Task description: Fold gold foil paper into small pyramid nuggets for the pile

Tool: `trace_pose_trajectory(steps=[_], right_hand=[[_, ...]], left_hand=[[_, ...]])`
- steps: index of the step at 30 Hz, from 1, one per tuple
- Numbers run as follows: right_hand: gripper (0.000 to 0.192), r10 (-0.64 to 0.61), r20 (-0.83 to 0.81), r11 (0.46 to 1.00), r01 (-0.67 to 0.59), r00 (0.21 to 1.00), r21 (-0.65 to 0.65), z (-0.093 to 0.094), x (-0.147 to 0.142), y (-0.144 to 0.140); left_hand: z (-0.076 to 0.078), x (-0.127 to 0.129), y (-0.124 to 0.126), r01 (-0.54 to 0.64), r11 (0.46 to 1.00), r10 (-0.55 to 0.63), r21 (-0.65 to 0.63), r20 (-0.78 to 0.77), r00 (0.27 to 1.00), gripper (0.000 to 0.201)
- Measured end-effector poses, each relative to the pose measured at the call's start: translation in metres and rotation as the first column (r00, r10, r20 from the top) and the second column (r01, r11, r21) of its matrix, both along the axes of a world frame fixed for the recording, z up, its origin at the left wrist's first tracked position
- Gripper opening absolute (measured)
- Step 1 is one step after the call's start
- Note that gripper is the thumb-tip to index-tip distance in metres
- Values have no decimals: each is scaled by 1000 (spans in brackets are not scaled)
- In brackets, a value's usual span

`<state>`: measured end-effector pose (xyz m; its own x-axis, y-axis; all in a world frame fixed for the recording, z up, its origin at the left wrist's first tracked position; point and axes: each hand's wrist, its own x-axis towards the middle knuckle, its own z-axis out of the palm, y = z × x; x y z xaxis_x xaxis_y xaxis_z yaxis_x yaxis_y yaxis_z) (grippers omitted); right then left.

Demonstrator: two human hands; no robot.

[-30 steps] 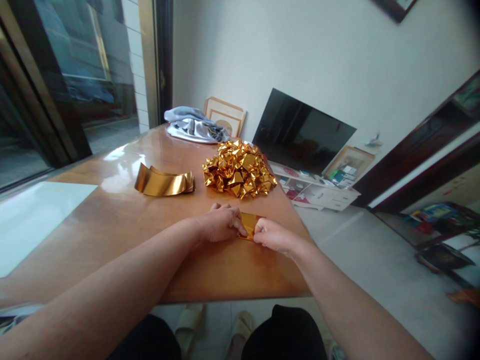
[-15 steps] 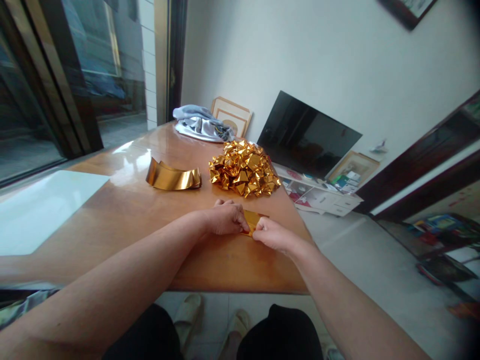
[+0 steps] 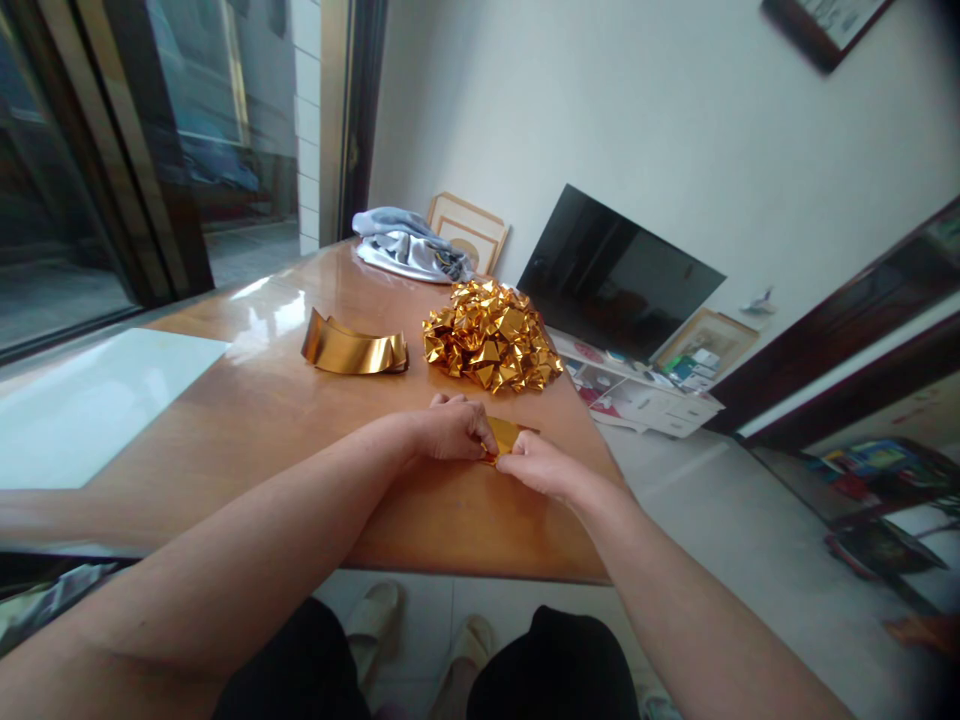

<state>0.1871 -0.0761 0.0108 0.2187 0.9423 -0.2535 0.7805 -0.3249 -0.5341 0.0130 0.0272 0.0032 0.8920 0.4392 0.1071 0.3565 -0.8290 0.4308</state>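
A gold foil sheet [image 3: 504, 433] lies near the front right of the wooden table, between my two hands. My left hand [image 3: 456, 430] is closed, its fingertips pressed on the sheet's left side near the front edge. From the right, my right hand [image 3: 534, 462] pinches the same front edge with thumb and fingers. The fingers hide part of that edge. Just beyond, a heap of folded gold foil pieces [image 3: 491, 338] glitters. Left of the heap rests a small curved stack of flat gold foil strips [image 3: 354, 346].
The wooden table [image 3: 450, 525] ends close in front of my knees and to the right. A pale sheet [image 3: 97, 400] covers its left side. Grey cloth [image 3: 405, 245] lies at the far end. Beyond stand a television [image 3: 619, 275] and a low white cabinet [image 3: 637, 400].
My fingers have shifted slightly along the front edge of the gold foil sheet, the right hand a little to the left. The whole view has tilted a bit; the heap and strips look unchanged.
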Motion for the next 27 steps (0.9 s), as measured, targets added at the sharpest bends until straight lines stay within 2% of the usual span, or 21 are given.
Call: trace_pose_trajectory(steps=[7, 11, 18, 23, 27], right_hand=[[23, 43, 94, 997, -49, 995, 56, 2, -5, 5], [24, 45, 161, 999, -49, 986, 20, 6, -6, 5], [27, 131, 148, 991, -134, 980, 10, 15, -12, 10], [37, 87, 198, 995, -96, 976, 37, 14, -10, 12], [31, 125, 202, 988, -140, 971, 61, 13, -12, 12]], left_hand=[[5, -4, 1, 15, 1000, -15, -22, -21, 1000, 25], [5, -4, 2, 20, 998, -22, -53, -28, 999, 28], [4, -4, 4, 35, 996, -35, -86, -8, 999, 28], [3, -4, 5, 45, 996, -46, -80, -5, 999, 25], [2, -4, 6, 52, 996, -51, -75, 5, 999, 25]])
